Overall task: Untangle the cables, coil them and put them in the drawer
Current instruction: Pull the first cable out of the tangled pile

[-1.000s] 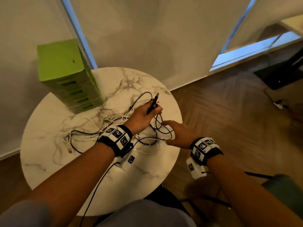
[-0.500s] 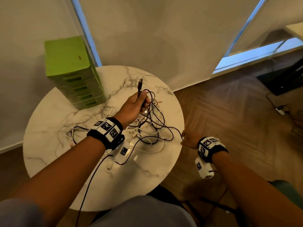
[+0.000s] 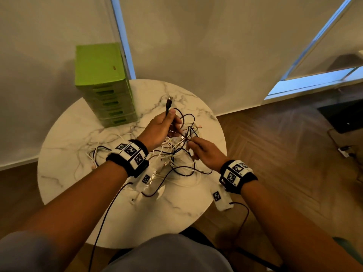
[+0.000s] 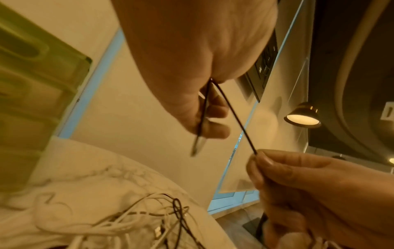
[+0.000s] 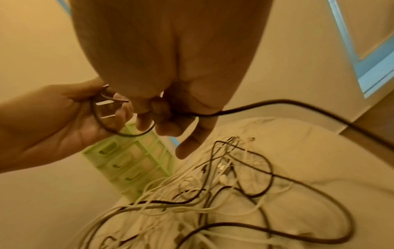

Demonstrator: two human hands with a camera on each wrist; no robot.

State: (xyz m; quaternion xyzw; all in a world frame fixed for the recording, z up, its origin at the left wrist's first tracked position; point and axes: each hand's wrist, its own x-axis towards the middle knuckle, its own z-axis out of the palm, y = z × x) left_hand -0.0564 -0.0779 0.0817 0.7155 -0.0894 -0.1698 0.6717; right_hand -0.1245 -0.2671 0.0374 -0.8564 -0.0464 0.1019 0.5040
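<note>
A tangle of black and white cables (image 3: 176,160) lies on the round marble table (image 3: 78,173). My left hand (image 3: 161,128) is raised above it and grips a black cable (image 4: 232,111) near its plug (image 3: 169,104), which points up. My right hand (image 3: 204,152) pinches the same black cable (image 5: 277,102) just right of the left hand; a small loop (image 5: 119,124) hangs between the two. The green drawer unit (image 3: 106,89) stands at the table's back left, all drawers shut.
Loose white cables (image 3: 92,154) spread toward the table's left side. The table's right rim (image 3: 224,146) drops to a wooden floor (image 3: 275,154). A wall and window strip (image 3: 121,36) stand right behind the table. A lit lamp (image 4: 302,118) shows far off.
My right hand came up from the table's right edge and took hold of the black cable close to my left hand. My left hand stayed raised with the plug end.
</note>
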